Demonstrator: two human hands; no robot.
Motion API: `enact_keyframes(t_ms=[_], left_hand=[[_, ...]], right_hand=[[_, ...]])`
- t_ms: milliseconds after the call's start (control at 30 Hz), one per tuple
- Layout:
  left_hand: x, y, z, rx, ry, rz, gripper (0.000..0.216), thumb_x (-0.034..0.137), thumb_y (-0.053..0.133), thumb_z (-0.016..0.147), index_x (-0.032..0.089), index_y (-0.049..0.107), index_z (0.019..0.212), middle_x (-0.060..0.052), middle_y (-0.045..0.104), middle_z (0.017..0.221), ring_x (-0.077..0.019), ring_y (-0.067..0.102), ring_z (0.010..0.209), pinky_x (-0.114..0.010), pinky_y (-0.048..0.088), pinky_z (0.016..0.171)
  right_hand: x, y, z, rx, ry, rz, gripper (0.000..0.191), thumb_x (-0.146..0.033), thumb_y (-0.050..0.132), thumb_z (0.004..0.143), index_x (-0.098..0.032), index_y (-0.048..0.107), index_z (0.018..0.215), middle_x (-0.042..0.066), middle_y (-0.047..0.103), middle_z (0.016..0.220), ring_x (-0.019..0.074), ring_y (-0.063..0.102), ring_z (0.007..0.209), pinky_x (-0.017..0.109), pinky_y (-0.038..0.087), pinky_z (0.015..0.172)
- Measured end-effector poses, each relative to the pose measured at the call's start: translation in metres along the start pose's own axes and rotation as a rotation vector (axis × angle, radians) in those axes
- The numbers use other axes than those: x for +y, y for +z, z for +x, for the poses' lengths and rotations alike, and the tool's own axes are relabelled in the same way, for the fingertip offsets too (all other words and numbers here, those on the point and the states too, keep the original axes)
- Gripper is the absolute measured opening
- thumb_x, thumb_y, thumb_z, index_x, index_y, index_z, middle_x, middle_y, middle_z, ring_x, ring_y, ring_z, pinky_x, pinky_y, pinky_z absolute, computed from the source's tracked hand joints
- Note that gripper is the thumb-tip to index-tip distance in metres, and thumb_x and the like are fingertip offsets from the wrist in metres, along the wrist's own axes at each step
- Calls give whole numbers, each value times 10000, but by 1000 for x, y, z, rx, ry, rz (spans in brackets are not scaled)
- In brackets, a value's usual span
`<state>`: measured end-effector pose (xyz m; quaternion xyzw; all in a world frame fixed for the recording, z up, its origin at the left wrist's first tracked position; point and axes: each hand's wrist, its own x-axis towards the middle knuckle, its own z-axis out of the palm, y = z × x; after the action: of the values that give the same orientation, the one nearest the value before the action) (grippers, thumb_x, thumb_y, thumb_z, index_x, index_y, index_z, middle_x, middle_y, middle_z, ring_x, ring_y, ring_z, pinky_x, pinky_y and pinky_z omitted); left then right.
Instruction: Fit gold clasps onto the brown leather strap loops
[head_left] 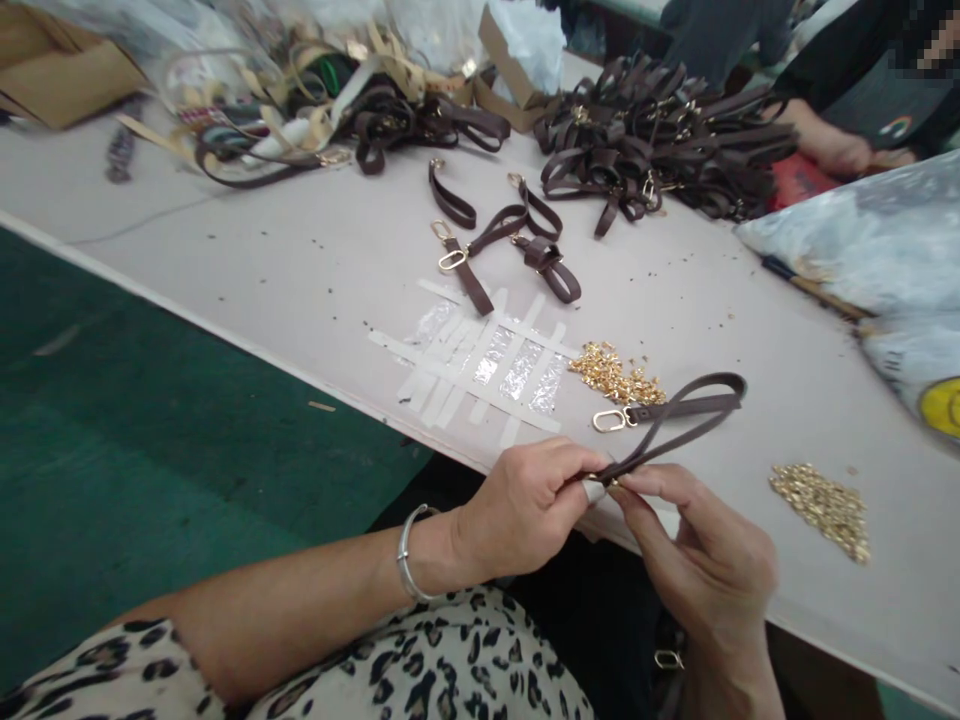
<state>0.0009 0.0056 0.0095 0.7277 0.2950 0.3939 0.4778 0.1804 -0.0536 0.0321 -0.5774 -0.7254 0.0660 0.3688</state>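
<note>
While the left hand (525, 505) and the right hand (712, 570) met at the near edge of the bench (262, 260), toward six o'clock in the view, both were closed on one end of a dark brown strap (682, 415). The left fingers (577, 470) pinched that end from one side and the right fingers (660, 485) nipped it from the other. Whether a small fitting sat between them could not be told. The strap ran from the pinch toward two o'clock, doubled back in a loop and lay on the bench, and its other end already carried a gold oval ring (609, 421). So the ringed end looked finished and the pinched end looked like the part being worked. Just beyond the ring, at twelve o'clock from the hands, lay a small heap of gold fittings (615, 375). A second heap (821, 508) lay at three o'clock. Both were well stocked, which suggested plenty of pieces left to fit. A few straps with clasps (517, 245) lay apart at eleven o'clock, past a patch of crossed tape (487, 365). A large pile of brown straps (660, 135) sat at one o'clock, near a co-worker's forearm (832, 145), though the view did not show whether these were finished or waiting.
</note>
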Motion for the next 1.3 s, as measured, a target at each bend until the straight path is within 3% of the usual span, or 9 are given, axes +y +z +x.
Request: enact_keyframes(t_ms=[300,667,833,1033,1133,1267,1300], left_hand=[[-5,2,-3,10,164,143,244,18,467,868,87,658,1003,-56,644,794,-159,596,729,-276,508,689],[-4,3,-2,-16,100,107,222,47,483,885,136,649,1001,-52,682,848,-162,634,786,-270,534,744],[-6,3,-3,-21,161,154,254,33,458,876,115,642,1030,-56,661,825,-165,614,763,-274,527,724],[-9,1,-2,-48,130,93,272,51,452,886,106,657,1056,-64,655,834,-166,602,769,-271,506,722],[-1,-4,0,-137,42,-8,242,91,494,895,119,680,1048,-64,674,872,-168,616,811,-265,489,750],[-5,-5,-2,-266,-267,-84,117,296,679,853,191,727,872,6,668,748,-145,588,686,-227,449,626],[-13,-3,-2,-232,-343,-92,177,348,645,880,198,729,837,12,662,718,-146,584,671,-232,447,620]], right_hand=[[0,-5,1,-39,-1,6,202,-96,685,871,-268,673,976,-25,736,899,112,680,772,218,520,709],[0,-14,10,-117,-116,-56,198,-93,663,886,-265,668,984,-23,735,868,125,690,761,234,522,692],[5,-7,-2,-33,49,-61,152,-170,720,860,-257,669,973,-21,738,898,120,690,762,220,518,715],[10,6,-13,56,372,194,206,-259,774,808,-225,627,948,7,699,854,155,689,773,248,551,716],[6,10,-16,75,463,271,210,-277,760,809,-225,603,939,-2,687,801,144,675,732,225,552,656],[1,19,-22,46,535,373,176,-316,716,827,-233,562,852,-12,665,698,151,657,626,243,552,574],[2,21,-21,43,505,385,170,-327,709,838,-249,565,884,-16,662,688,160,659,612,257,559,561]])
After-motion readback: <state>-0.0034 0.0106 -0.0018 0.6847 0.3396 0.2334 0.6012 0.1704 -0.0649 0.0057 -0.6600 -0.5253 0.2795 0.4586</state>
